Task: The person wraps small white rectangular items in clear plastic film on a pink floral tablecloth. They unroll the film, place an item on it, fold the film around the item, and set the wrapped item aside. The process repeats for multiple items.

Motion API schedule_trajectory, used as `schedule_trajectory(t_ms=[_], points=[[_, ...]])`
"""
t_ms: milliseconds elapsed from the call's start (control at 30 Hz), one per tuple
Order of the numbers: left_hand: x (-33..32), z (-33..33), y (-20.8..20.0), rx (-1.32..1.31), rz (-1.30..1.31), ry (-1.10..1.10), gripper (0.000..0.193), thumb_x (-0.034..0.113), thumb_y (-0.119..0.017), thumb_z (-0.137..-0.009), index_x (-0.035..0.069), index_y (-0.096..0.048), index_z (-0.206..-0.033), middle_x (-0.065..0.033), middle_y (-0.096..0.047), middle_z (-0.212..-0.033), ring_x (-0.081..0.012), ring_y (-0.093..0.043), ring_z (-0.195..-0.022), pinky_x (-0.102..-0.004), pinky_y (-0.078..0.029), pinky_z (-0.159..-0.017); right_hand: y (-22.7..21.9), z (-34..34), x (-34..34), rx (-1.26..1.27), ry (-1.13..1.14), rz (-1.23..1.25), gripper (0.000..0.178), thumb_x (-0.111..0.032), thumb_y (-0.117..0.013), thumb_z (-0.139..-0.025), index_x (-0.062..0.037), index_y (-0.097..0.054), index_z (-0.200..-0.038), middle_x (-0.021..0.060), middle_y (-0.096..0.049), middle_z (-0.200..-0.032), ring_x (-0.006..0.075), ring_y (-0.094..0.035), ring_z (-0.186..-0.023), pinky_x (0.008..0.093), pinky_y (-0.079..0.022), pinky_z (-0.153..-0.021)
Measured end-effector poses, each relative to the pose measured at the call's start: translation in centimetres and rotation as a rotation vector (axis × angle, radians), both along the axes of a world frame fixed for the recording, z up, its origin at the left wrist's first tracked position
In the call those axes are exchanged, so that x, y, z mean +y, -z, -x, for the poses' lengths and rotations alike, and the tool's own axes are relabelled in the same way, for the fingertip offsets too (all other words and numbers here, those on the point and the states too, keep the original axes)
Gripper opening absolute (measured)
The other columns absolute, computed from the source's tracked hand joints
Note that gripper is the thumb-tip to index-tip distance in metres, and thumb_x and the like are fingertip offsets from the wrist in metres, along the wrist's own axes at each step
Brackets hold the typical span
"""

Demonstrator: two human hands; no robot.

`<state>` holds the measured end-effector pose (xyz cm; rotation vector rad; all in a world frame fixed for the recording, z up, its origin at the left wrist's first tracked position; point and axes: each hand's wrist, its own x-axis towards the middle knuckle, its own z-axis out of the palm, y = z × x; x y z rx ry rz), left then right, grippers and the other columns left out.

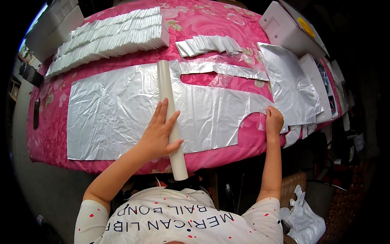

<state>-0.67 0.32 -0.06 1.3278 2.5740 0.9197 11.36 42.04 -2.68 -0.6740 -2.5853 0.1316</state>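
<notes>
A thin, shiny white plastic sheet [118,110] with curved cut-outs and straps at its right end, shaped like an apron or a vest bag, lies spread over the table. Across it rests a pale, smooth tube [176,148], its near end sticking out past the table edge. My left hand [162,132] lies on the tube with fingers spread and the thumb on its near part, not wrapped round it. At the sheet's right end, my right hand [274,121] is closed in a pinch on a strap corner. The fingertips partly hide that corner.
Several rows of folded white plastic packets [113,36] stand at the back left, with a smaller row [209,44] at centre back. More plastic sheets [288,83] are stacked at right, beside a white foam box [286,30]. A pink flowered cloth [211,18] covers the table.
</notes>
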Motion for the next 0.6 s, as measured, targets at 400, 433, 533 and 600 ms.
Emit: schedule_trajectory(t_ms=[400, 433, 533, 600], points=[[1.2, -1.9, -1.3, -0.525, -0.447, -0.016, 0.062, 0.028, -0.062, -0.082, 0.0, -0.038, -0.132, -0.0208, -0.032, -0.139, -0.0306, -0.037, -0.125, -0.0417, -0.032, -0.102, -7.8, 1.8, -20.6, 0.162, -0.579, 0.539, 0.008, -0.005, -0.061, -0.081, -0.0025, -0.056, -0.087, 0.0114, -0.061, -0.071, 0.0249, -0.058, -0.055, 0.034, -0.044, -0.05], [0.9, -2.3, -1.9, -0.792, -0.594, -0.037, 0.06, 0.027, -0.062, -0.083, -0.001, -0.039, -0.131, -0.0195, -0.042, -0.134, -0.0264, -0.045, -0.12, -0.0397, -0.036, -0.1, -7.8, 1.9, -22.9, 0.133, -0.667, 0.675, 0.01, -0.005, -0.062, -0.08, -0.0024, -0.056, -0.088, 0.0116, -0.061, -0.074, 0.0254, -0.059, -0.057, 0.0346, -0.045, -0.053], [-0.7, -0.7, -3.3, -1.434, -0.46, -0.134, 0.048, 0.023, -0.063, -0.084, -0.002, -0.048, -0.122, -0.0117, -0.062, -0.105, -0.0155, -0.058, -0.096, -0.0312, -0.046, -0.086, -7.7, 2.3, -27.9, -0.01, -0.946, 0.837, 0.015, -0.007, -0.064, -0.079, -0.0022, -0.058, -0.092, 0.0119, -0.062, -0.084, 0.0274, -0.061, -0.068, 0.0361, -0.048, -0.061], [-3.4, 1.1, -2.7, -1.388, -0.442, -0.165, 0.024, 0.015, -0.064, -0.084, -0.001, -0.059, -0.101, -0.0098, -0.065, -0.088, -0.0137, -0.063, -0.078, -0.0249, -0.051, -0.067, -7.7, 2.0, -29.4, 0.013, -0.995, 0.835, 0.016, -0.009, -0.065, -0.079, -0.0021, -0.059, -0.092, 0.0116, -0.062, -0.087, 0.0283, -0.06, -0.073, 0.0363, -0.048, -0.063]])
